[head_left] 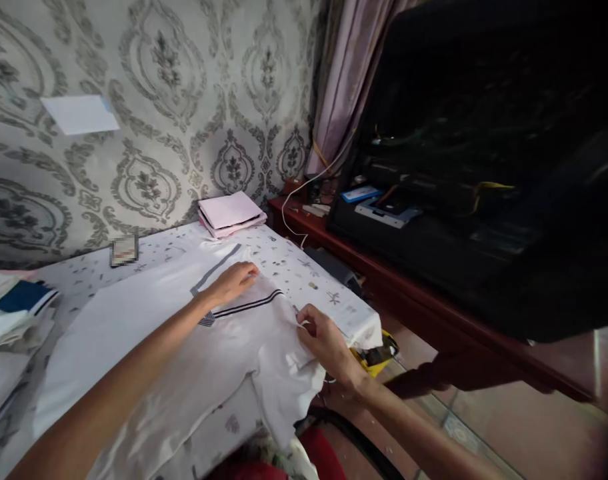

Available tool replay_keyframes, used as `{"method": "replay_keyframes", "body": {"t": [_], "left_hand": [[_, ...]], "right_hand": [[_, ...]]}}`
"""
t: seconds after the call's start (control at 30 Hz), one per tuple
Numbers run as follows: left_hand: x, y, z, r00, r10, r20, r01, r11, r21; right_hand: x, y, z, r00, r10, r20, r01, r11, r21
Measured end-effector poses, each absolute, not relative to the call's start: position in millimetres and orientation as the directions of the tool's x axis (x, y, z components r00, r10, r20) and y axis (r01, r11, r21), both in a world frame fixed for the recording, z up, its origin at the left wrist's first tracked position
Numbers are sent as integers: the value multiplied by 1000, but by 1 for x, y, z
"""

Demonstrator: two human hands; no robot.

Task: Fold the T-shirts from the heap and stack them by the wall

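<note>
A white shirt (159,313) lies spread over the table, its near side hanging past the front edge. It has a grey-trimmed collar and two dark stripes (249,303). My left hand (234,281) rests on the shirt beside the collar, fingers stretched to the right. At the shirt's right edge, my right hand (323,337) pinches the fabric between thumb and index finger. A sleeve droops below that hand.
Folded clothes (14,313) lie at the left. A pink folded stack (233,212) and a small blurred box (125,251) stand near the wall. The patterned cloth-covered table (334,300) adjoins a dark red desk (409,300) carrying a large black open case (459,167).
</note>
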State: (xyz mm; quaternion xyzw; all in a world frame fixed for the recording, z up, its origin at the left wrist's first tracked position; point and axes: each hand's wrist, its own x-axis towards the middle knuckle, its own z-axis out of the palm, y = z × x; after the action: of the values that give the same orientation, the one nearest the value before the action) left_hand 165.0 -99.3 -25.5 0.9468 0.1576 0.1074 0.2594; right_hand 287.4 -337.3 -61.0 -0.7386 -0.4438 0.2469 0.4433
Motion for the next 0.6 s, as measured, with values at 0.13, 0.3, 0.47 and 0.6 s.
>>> {"method": "replay_keyframes", "body": {"t": [0.13, 0.3, 0.47, 0.6], "left_hand": [[208, -104, -26, 968, 250, 19, 209, -846, 491], [227, -97, -25, 967, 146, -211, 229, -862, 452], [226, -86, -16, 980, -7, -197, 106, -823, 558], [222, -86, -12, 991, 10, -130, 101, -687, 720]], "right_hand": [[281, -348, -65, 448, 892, 57, 344, -113, -932], [274, -363, -61, 438, 895, -88, 347, -259, -901], [278, -368, -57, 461, 870, -173, 327, -348, -879], [281, -372, -59, 240, 898, -369, -23, -375, -927]]}}
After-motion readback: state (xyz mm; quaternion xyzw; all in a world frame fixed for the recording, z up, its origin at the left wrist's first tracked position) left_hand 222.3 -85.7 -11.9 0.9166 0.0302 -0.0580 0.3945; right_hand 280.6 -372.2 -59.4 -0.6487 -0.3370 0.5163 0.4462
